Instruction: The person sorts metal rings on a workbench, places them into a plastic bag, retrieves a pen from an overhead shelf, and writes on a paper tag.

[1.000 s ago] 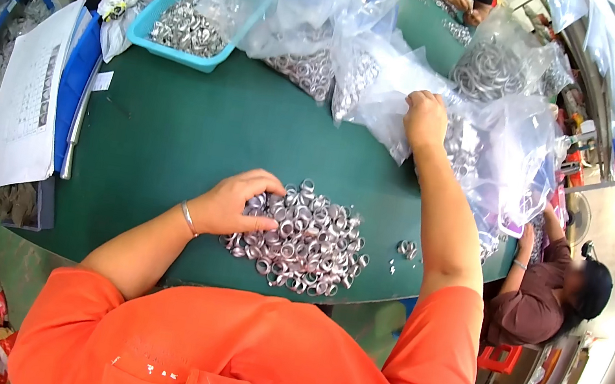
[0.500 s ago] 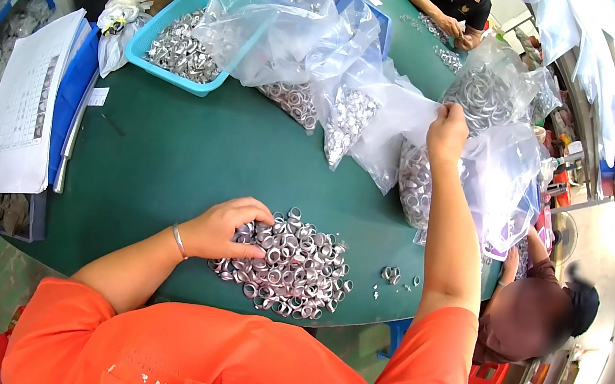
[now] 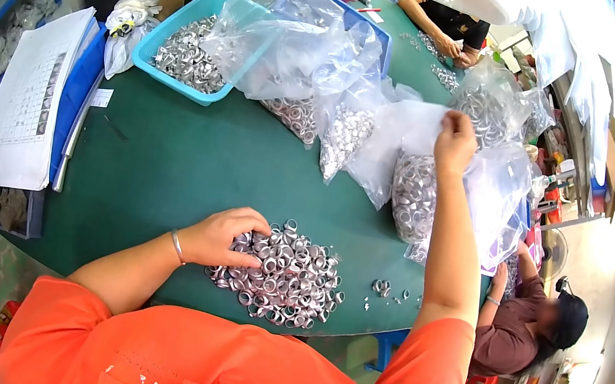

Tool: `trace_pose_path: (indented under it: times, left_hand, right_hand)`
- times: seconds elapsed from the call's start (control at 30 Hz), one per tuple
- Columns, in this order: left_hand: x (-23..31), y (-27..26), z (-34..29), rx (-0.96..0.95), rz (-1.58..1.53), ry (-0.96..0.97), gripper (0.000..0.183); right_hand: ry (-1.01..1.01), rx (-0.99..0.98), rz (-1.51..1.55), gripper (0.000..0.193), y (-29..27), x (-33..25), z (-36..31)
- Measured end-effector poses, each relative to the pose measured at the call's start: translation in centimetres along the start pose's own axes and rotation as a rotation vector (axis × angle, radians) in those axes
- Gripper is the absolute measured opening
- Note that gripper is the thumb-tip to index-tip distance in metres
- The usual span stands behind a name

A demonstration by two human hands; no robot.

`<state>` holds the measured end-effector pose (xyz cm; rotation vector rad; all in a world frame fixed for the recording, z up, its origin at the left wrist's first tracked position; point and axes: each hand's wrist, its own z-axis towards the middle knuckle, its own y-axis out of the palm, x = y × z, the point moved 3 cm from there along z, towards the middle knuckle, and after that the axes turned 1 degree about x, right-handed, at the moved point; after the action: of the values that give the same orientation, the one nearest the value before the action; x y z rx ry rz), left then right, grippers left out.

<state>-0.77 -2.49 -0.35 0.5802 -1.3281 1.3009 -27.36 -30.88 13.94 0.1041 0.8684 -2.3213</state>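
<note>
- Head view, left hand (image 3: 225, 237): lies at the heap's left edge, thumb and fingers parted in a loose curve, clenched on nothing; this probably bounds the heap (whether a ring sits beneath the fingers cannot be told).
- Head view, heap (image 3: 296, 282): metal rings on the green table (image 3: 161, 158), close before the person, presumably for easy reach.
- Head view, right hand (image 3: 456, 141): raised, fingertips pinching the upper film of a clear bag (image 3: 413, 196), seemingly to keep its mouth up; the rings within weigh down its base.
- Head view, loose rings (image 3: 381, 287): lie right of the heap, well apart from it, perhaps as a separate group.
- Head view, tray (image 3: 173, 83): turquoise, at the far left, its walls containing more metal pieces.
</note>
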Motion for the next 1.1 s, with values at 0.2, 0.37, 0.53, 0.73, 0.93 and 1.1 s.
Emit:
trace_pose_path:
  times: [0.2, 0.37, 0.53, 0.73, 0.93, 1.1]
  left_hand:
    - [0.0, 0.0, 0.0, -0.005, 0.005, -0.033, 0.044]
    - [0.1, 0.1, 0.2, -0.003, 0.007, -0.013, 0.044]
    - [-0.1, 0.2, 0.0, -0.009, 0.024, -0.027, 0.047]
    - [0.2, 0.1, -0.1, -0.024, 0.047, -0.048, 0.049]
    - [2.1, -1.2, -0.2, 0.252, -0.078, 0.013, 0.051]
    - [6.5, 1.1, 3.7, 0.303, -0.924, -0.148, 0.040]
  right_hand:
    - [0.122, -0.091, -0.121, 0.023, -4.2, -2.2, 6.0]
    - [0.279, -0.143, -0.104, 0.027, -6.1, -0.5, 7.6]
    - [0.895, -0.016, 0.681, 0.025, -6.9, 2.4, 7.2]
    - [0.931, -0.180, 0.804, 0.021, -8.4, 3.8, 5.0]
    - [0.336, -0.080, 0.177, 0.024, -11.0, -6.4, -1.5]
    - [-0.520, -0.076, 0.409, 0.015, -9.1, -20.1, -13.6]
